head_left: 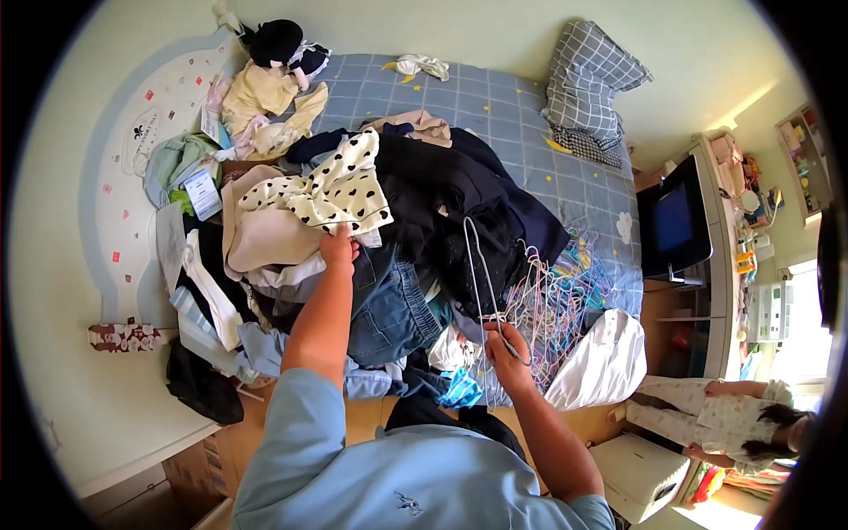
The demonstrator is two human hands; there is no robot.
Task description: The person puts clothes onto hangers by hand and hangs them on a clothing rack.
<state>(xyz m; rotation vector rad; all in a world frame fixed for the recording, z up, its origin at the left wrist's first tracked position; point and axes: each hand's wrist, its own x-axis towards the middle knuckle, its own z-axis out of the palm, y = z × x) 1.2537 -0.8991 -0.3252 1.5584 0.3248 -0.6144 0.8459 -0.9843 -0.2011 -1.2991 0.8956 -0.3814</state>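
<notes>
My left hand [338, 249] grips the lower edge of a cream garment with black hearts [340, 190], which lies spread over the clothes pile. In my right hand [507, 355] is a grey wire hanger [477, 256], its long narrow body pointing away from me. Dark clothes [433, 181] lie beyond and between my hands, with blue denim [389, 305] nearer to me. A heap of thin coloured hangers [561, 296] sits just right of my right hand. Under the heart-print garment shows a beige piece [269, 238].
The bed has a blue checked sheet [495, 97] and a checked pillow [587, 84]. A white garment [601, 358] lies at the right edge. A doll [287, 49] sits at the back left. At the right stand a screen [676, 218] and another person [742, 415].
</notes>
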